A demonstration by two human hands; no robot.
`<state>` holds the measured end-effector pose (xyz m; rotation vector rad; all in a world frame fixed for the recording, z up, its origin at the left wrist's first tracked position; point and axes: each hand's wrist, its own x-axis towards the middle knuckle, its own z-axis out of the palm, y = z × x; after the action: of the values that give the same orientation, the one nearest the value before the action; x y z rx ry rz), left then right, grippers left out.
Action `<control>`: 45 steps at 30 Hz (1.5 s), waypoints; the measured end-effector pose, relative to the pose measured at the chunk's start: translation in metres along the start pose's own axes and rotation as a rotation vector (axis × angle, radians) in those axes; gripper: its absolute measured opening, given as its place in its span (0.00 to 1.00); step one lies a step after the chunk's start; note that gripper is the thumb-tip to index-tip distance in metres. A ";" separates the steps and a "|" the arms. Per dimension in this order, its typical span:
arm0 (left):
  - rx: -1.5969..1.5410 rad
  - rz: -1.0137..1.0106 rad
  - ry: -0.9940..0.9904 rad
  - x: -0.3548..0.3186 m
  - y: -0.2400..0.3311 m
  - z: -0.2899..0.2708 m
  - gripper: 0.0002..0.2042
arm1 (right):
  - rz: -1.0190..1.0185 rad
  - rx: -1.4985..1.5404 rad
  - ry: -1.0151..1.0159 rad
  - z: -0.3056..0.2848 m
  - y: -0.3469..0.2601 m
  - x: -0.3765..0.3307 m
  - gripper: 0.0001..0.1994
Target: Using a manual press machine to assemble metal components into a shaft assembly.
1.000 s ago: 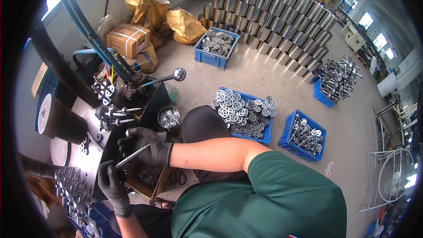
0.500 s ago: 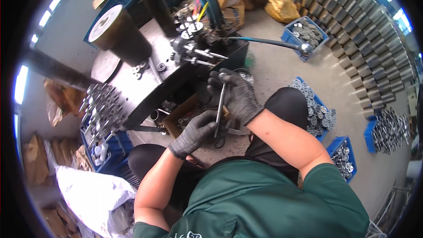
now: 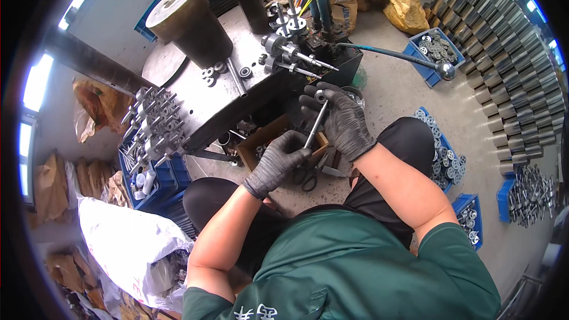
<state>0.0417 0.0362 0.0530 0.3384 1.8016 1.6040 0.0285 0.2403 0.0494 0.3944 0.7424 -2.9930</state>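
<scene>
My left hand, in a grey knit glove, pinches the lower end of a slim metal shaft. The shaft tilts up and to the right. At its upper end sits a small ring-shaped bearing, which my gloved right hand holds between thumb and fingers. Whether the bearing is around the shaft or only against its end, I cannot tell. Just beyond my hands, several shafts with metal rotors lie at the edge of a steel table. Loose bearings and a metal tube rest on the tabletop.
A dark cylinder stands on the table, and a blue lever with a ball end juts out rightward. Stacked rotor shafts fill the table's left end. Blue bins of parts stand at right. Below my hands is a cardboard box.
The view has shifted, so the scene sits further right and lower. Both hands still hold the shaft and its end, and the bearing now faces up more plainly.
</scene>
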 end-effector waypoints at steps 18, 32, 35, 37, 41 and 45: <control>0.006 0.106 0.039 0.000 -0.013 -0.002 0.11 | -0.103 -0.085 0.017 0.009 -0.002 -0.006 0.13; -0.016 0.111 0.033 -0.001 -0.011 -0.001 0.10 | 0.171 -0.288 0.061 0.005 0.004 -0.007 0.17; -0.002 0.116 0.044 -0.001 -0.016 -0.001 0.09 | 0.081 -0.277 0.001 0.006 0.011 -0.011 0.16; 0.003 0.136 0.060 0.000 -0.016 0.001 0.09 | 0.091 -0.274 0.013 0.006 0.009 -0.013 0.18; -0.003 0.172 0.064 -0.002 -0.017 0.001 0.08 | -0.039 -0.467 0.000 0.004 0.013 -0.011 0.20; -0.081 0.163 0.045 -0.006 -0.016 0.001 0.09 | -0.111 -0.640 -0.045 0.007 0.011 -0.013 0.19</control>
<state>0.0508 0.0304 0.0396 0.4238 1.7751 1.8053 0.0401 0.2265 0.0539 0.2525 1.6732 -2.6277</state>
